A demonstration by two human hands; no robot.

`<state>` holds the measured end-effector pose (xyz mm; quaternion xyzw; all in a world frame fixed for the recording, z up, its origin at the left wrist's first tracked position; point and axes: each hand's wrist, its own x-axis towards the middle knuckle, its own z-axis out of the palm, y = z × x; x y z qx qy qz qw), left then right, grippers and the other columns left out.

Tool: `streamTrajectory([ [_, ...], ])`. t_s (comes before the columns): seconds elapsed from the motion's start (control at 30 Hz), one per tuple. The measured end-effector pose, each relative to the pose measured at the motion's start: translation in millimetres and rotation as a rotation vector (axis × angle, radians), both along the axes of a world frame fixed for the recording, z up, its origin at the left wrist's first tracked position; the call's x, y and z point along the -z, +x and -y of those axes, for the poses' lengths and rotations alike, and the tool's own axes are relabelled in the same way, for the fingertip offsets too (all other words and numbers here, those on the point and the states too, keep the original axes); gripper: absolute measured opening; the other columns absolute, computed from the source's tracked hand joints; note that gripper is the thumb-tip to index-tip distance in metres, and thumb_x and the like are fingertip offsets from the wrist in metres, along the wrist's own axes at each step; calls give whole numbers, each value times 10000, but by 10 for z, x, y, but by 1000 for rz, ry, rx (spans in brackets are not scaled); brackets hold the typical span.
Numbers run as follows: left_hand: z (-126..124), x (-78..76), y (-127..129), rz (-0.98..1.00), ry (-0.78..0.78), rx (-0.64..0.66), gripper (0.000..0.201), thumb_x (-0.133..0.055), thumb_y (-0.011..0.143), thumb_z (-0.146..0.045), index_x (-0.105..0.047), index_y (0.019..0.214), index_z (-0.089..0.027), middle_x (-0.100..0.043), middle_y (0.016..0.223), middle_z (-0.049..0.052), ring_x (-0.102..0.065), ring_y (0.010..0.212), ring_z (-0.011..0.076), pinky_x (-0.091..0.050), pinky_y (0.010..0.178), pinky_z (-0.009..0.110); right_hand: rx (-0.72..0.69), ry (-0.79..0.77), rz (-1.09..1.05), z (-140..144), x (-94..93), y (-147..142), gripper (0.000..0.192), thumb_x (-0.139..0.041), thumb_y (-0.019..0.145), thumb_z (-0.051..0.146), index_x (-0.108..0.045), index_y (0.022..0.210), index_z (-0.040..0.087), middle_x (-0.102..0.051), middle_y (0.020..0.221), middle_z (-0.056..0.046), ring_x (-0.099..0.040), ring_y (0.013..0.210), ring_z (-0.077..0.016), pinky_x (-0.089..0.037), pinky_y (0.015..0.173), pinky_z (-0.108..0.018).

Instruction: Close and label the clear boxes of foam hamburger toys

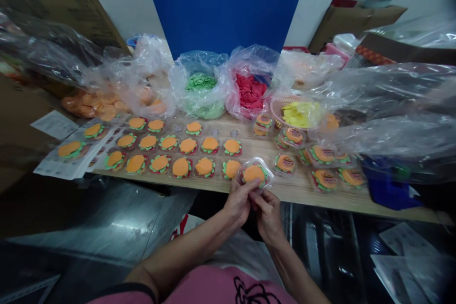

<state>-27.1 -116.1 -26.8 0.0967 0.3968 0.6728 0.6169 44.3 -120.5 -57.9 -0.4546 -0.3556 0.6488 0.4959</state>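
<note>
Basically, a clear square plastic case (269, 176) holding an orange-topped toy burger (253, 174) sat just past the left hand's (238, 200) fingertips, over the table's front edge. Left thumb and fingers gripped its near side; right hand's (268, 209) fingertips met by its near corner, own grip couldn't be told. Dark print on orange tops of filled clear cases (285, 163) at right, too small to read; printed white sheets (60, 167) at left, likewise. Behind: clear plastic bags with green pieces (201, 82) and red pieces (250, 91), woven pale basket (277, 110) with yellow pieces (301, 114).
</note>
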Motion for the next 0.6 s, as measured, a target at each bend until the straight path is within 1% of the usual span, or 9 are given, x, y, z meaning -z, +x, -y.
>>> streamTrajectory([
  [0.1,-5,-5,-8,3,-41,-10,315,-728,571,-194,-590,850,-148,-590,710,-18,-536,589,73,-408,533,179,-30,68,90,19,31,19,250,-669,665,276,-495,527,162,-400,486,58,-326,473,-78,-269,469,-227],
  [0.17,-21,2,-31,1,-105,-9,279,-729,551,-194,-590,785,-134,-589,669,-15,-535,560,82,-419,534,194,-134,123,206,25,59,74,255,-630,714,320,-513,552,162,-423,487,47,-359,473,-88,-299,472,-231],
  [0.23,-45,10,-68,30,-136,-12,267,-719,544,-175,-589,772,-130,-604,679,-1,-556,583,103,-446,569,219,-236,197,381,19,80,173,226,-610,729,367,-564,656,159,-495,537,19,-432,507,-118,-362,493,-247],
  [0.27,-56,12,-88,54,-129,-15,273,-711,546,-163,-590,789,-133,-612,700,5,-569,608,113,-460,595,233,-236,258,494,10,82,234,238,-625,712,385,-584,764,157,-548,614,-7,-483,561,-144,-404,525,-268],
  [0.33,-69,10,-119,97,-107,-22,302,-701,554,-142,-590,835,-147,-624,751,9,-587,668,131,-478,645,261,-136,451,741,-25,63,357,478,-675,665,383,-524,1056,153,-599,910,-95,-554,803,-228,-467,678,-360],
  [0.4,-60,1,-124,120,-128,-26,317,-707,547,-125,-588,839,-158,-626,770,4,-591,703,137,-483,669,272,-64,706,946,-84,11,452,677,-677,676,324,-368,1257,163,-465,1224,-169,-449,1110,-306,-409,870,-469],
  [0.43,-47,-5,-116,129,-150,-18,316,-714,536,-120,-588,824,-158,-625,768,2,-590,704,138,-482,665,270,-94,830,1011,-123,-24,483,679,-643,712,272,-318,1300,176,-373,1322,-174,-353,1214,-316,-357,936,-499],
  [0.5,-5,-25,-89,136,-187,19,298,-725,523,-126,-594,789,-152,-622,752,2,-580,687,133,-475,642,257,-235,1029,1069,-205,-96,517,596,-546,763,150,-323,1313,208,-298,1390,-146,-269,1283,-297,-325,983,-494],
  [0.6,78,-68,-77,139,-163,151,263,-700,612,-253,-618,839,-148,-629,804,30,-576,712,138,-466,639,254,-330,1147,1057,-288,-182,542,543,-502,752,94,-398,1272,209,-399,1332,-141,-386,1221,-269,-394,950,-440],
])
